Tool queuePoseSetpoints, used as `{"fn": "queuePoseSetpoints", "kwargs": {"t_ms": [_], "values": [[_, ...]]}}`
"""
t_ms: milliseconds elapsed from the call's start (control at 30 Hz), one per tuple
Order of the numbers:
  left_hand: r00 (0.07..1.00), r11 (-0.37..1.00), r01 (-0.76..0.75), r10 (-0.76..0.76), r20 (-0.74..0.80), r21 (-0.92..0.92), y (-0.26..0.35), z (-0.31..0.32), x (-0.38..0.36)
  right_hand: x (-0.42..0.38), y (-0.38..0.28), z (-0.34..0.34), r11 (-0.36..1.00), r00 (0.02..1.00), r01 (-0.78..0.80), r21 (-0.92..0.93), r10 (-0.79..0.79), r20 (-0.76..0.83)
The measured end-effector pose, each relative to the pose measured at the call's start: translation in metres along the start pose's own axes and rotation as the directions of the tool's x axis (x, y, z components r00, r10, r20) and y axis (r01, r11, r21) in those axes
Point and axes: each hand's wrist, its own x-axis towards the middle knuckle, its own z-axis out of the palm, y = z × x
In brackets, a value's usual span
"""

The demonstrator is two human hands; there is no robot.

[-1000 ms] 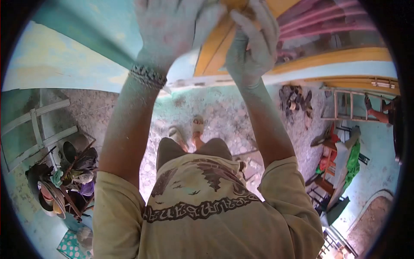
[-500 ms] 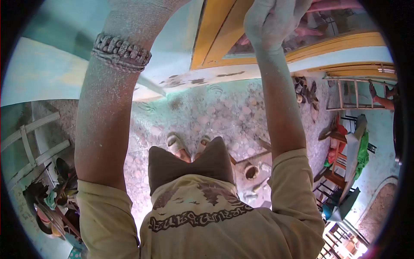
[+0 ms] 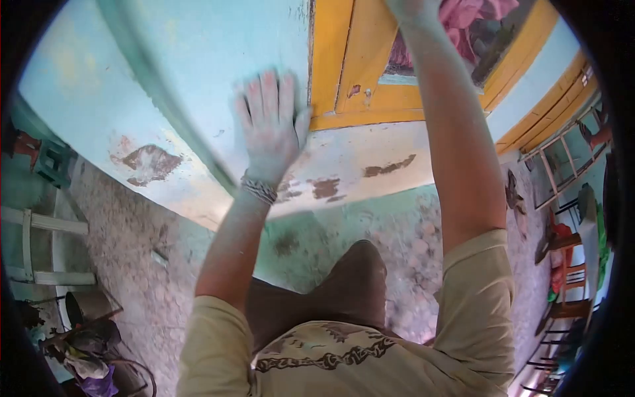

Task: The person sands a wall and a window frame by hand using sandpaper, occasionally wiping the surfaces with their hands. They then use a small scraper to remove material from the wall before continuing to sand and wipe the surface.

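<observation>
Dusted with pale powder, my left hand lies spread and flat on the light blue wall, just left of the orange window frame. A braided bracelet circles that wrist. My right hand is at the top edge, over the orange frame beside the glass pane; its fingers are out of view, so what it holds cannot be told. Pink cloth shows behind the pane. Brown patches of bare wall show below, where paint has peeled.
A wooden ladder and wooden chairs stand at the right. On the left are a white wooden frame, a green stool and a dark pot amid clutter. A person's hand shows at the right edge.
My left hand has come into view, spread on the wall. My right hand has moved up, mostly out of view. The view has shifted, with more of the left wall showing.
</observation>
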Motion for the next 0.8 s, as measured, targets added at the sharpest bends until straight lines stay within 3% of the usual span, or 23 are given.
{"fn": "queuePoseSetpoints", "kwargs": {"t_ms": [100,200,267,333,433,467,600,667,800], "values": [[0.998,0.998,-0.013,0.009,0.063,0.055,0.005,0.001,-0.024,-0.019,-0.017,-0.016,0.992,0.991,-0.116,-0.057,0.119,0.063],[0.998,0.999,-0.048,0.049,-0.035,0.026,-0.002,-0.019,0.058,-0.017,-0.023,-0.018,0.977,0.974,-0.160,-0.143,0.180,0.139],[0.951,0.991,-0.126,0.130,-0.280,0.032,-0.010,-0.036,0.157,-0.018,-0.025,-0.019,0.976,0.971,-0.159,-0.150,0.182,0.153],[0.903,0.988,-0.127,0.153,-0.401,0.090,0.000,-0.072,0.229,-0.020,-0.028,-0.020,0.980,0.973,-0.157,-0.121,0.174,0.149],[0.916,0.992,-0.062,0.100,-0.388,0.111,0.011,-0.065,0.209,-0.028,-0.030,-0.020,0.982,0.974,-0.145,-0.124,0.163,0.154],[0.944,0.995,-0.061,0.085,-0.319,0.084,0.014,-0.059,0.196,-0.030,-0.029,-0.019,0.983,0.977,-0.133,-0.127,0.152,0.152],[0.999,0.999,-0.034,0.034,-0.024,0.012,0.029,-0.012,0.057,-0.038,-0.036,-0.024,0.982,0.963,-0.150,-0.118,0.172,0.208],[0.998,0.998,-0.057,0.057,0.014,-0.007,0.029,0.018,-0.011,-0.048,-0.035,-0.030,0.981,0.954,-0.143,-0.128,0.171,0.246],[0.999,1.000,-0.012,0.013,0.037,-0.026,0.030,0.012,-0.017,-0.043,-0.038,-0.036,0.986,0.950,-0.137,-0.098,0.159,0.268]]}}
